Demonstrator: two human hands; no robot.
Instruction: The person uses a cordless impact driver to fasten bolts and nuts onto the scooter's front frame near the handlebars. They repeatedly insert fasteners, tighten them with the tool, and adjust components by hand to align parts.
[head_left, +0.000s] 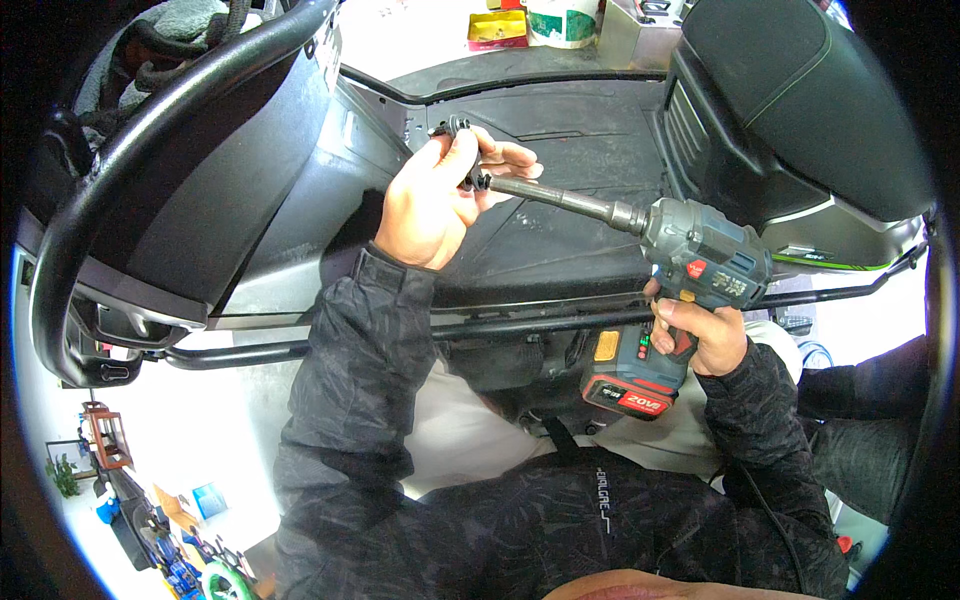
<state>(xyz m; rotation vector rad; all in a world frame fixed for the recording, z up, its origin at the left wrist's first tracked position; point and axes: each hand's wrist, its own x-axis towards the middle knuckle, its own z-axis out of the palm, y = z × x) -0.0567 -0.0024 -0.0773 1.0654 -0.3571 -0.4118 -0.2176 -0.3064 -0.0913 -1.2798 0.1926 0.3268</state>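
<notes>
My left hand point(425, 205) is raised over the vehicle's footwell, its thumb and fingers closed on a small black clamp-like bracket point(474, 172). Part of that bracket is hidden by the fingers. In my right hand point(715, 335) is a cordless impact wrench point(705, 250), gripped by its handle, with a red-and-black battery point(635, 385) at the base. From its nose a long steel socket extension point(560, 198) points left. The extension's tip meets the lower end of the bracket, close to my left fingers. Whether a bolt sits in the tip cannot be made out.
Below the hands lies the black footwell floor point(560, 130). A black tubular bar point(480, 328) crosses on my side, joining a thick curved bar point(110, 170) at left. A padded black seat point(770, 70) stands at right. Beyond are a yellow box point(497, 30) and a white-green bucket point(562, 22).
</notes>
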